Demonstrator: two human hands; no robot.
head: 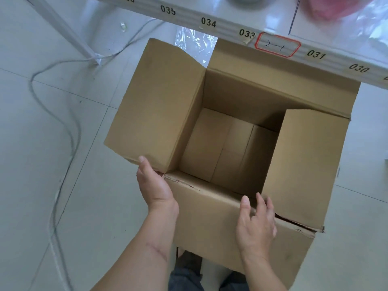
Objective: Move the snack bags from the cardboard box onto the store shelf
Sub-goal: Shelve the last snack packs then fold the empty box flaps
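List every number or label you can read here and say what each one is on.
"035": shelf edge
"034": shelf edge
"033": shelf edge, peeling tag
"2-1": handwritten in the red-framed label on the shelf edge
"031": shelf edge
"030": shelf edge
A tag at the top edge is cut off, unreadable.
The box shows no print.

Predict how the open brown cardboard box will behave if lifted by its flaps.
The brown cardboard box looks empty, so probably light. Its left flap would likely bend, being creased. The torn near-right corner may rip further.
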